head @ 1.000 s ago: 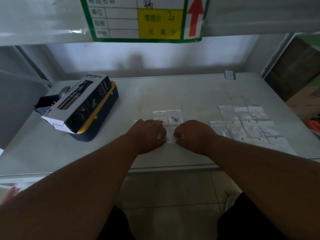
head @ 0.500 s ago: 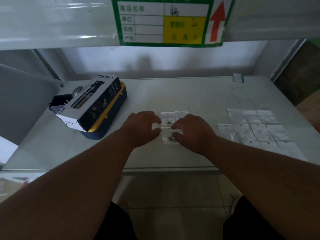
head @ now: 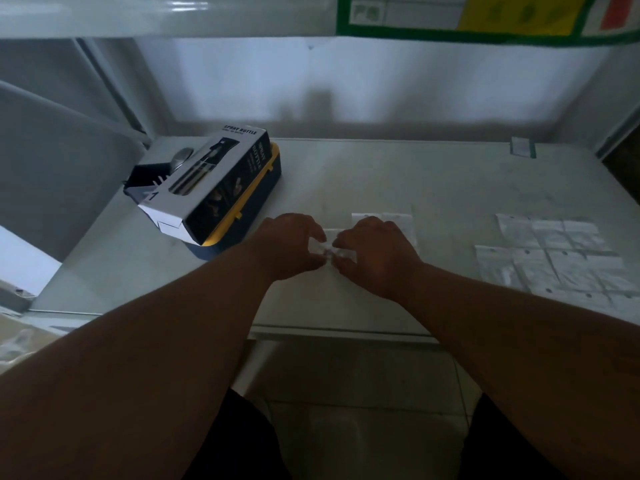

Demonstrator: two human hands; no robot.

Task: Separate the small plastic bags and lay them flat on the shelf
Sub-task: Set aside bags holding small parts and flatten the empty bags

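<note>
While both hands meet over the shelf [head: 450,188], they pinch one small plastic bag [head: 329,249] between them.

Seen from the head camera, the left hand [head: 291,247] and right hand [head: 375,254] curl their fingertips onto the bag's opposite edges, seemingly just above the shelf surface. More bags [head: 384,220] lie flat just behind the right hand; a laid-out grid of bags [head: 554,258] sits well to the right. A spray bottle box [head: 207,188] rests on a yellow-edged case [head: 249,220] at left.
</note>
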